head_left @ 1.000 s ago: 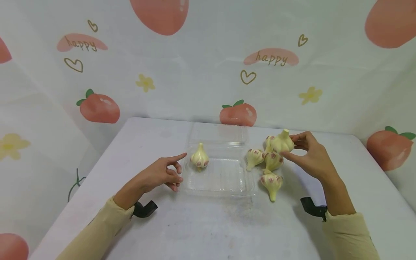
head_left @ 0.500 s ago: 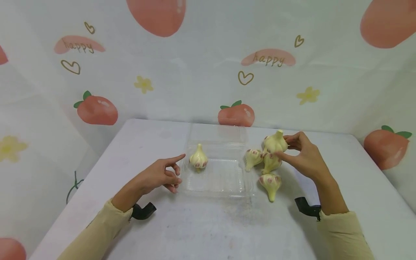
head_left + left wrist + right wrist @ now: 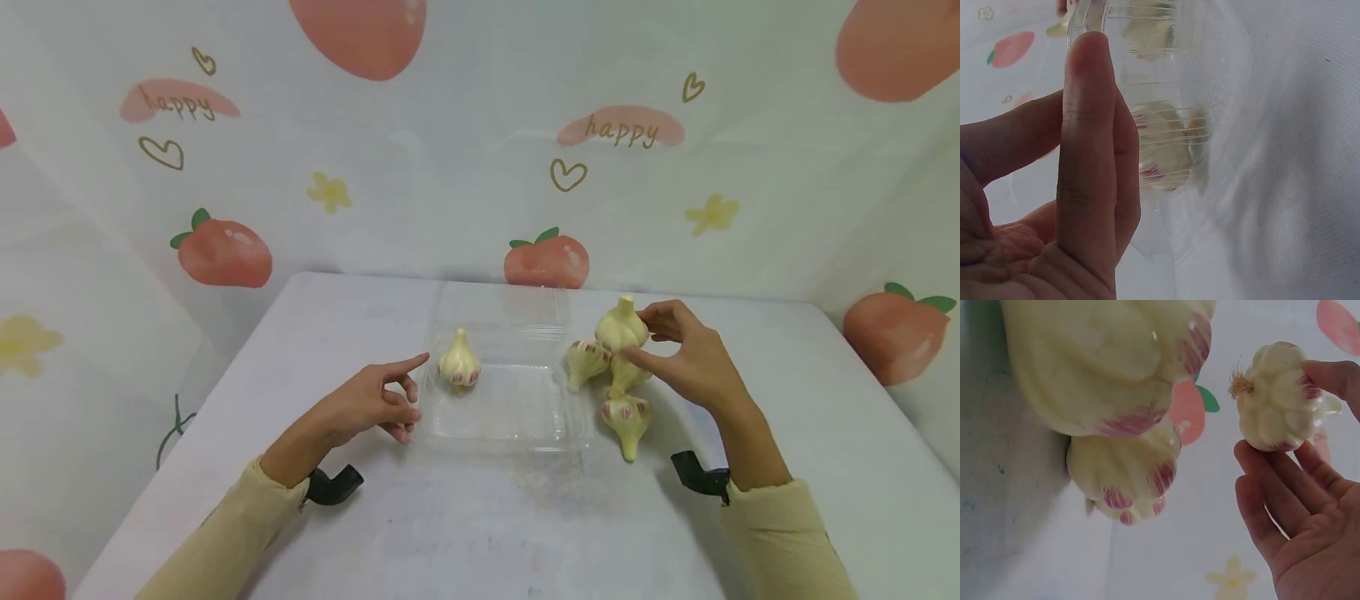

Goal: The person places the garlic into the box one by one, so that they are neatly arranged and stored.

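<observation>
My right hand [image 3: 693, 354] pinches a cream garlic bulb [image 3: 622, 324] between thumb and fingers, above other bulbs. In the right wrist view this held garlic bulb [image 3: 1277, 397] hangs off the table, its dry roots facing left. My left hand [image 3: 365, 404] is at the left side of a clear plastic box [image 3: 498, 442], index finger stretched out along the wall. Its fingertips [image 3: 1089, 53] seem to touch the rim in the left wrist view. Inside the box, at the back left, stands one garlic bulb [image 3: 460, 364], stem upward.
Right of the box lie more garlic bulbs with purple streaks: one beside the wall [image 3: 587, 362], one partly hidden under the held bulb [image 3: 627, 377], and one nearer the front [image 3: 627, 423]. The clear lid [image 3: 501, 308] lies folded back toward the printed backdrop [image 3: 450, 167].
My right hand has carried the held garlic bulb a little leftward over the loose bulbs, hiding the rear one. My left hand has stayed at the box.
</observation>
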A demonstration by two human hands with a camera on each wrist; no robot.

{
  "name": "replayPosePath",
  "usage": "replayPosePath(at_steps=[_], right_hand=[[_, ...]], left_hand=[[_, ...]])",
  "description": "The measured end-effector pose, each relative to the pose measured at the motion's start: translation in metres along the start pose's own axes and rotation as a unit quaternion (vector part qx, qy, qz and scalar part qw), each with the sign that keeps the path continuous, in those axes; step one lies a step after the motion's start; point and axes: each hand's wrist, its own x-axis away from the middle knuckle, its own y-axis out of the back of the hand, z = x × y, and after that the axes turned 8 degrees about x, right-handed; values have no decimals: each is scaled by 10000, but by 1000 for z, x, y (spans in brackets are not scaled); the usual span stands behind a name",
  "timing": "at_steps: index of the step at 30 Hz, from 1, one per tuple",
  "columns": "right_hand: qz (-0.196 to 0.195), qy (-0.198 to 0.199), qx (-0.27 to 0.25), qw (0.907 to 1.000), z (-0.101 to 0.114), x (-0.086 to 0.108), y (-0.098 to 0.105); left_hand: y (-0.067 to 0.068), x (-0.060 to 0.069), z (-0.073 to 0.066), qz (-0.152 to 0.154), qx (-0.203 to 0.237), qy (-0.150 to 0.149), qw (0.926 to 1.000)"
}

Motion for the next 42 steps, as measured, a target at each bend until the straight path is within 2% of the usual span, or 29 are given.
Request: replayPosePath(at_steps=[8, 17, 26, 33, 42], right_hand=[[-42, 221, -137, 9997, 6, -2, -5], [168, 181, -348, 9991, 16, -6, -10], [235, 319, -590, 9975, 24, -10, -21], [391, 203, -520, 9977, 31, -13, -26], [440, 532, -755, 9948, 39, -15, -34]], left_hand=[[-1, 0, 0, -68, -81, 67, 9999], [-1, 0, -1, -84, -111, 42, 9999], [-1, 0, -3, -22, -76, 12, 10000], [0, 0, -4, 14, -98, -47, 9999], [-1, 0, -5, -43, -78, 7, 10000]])
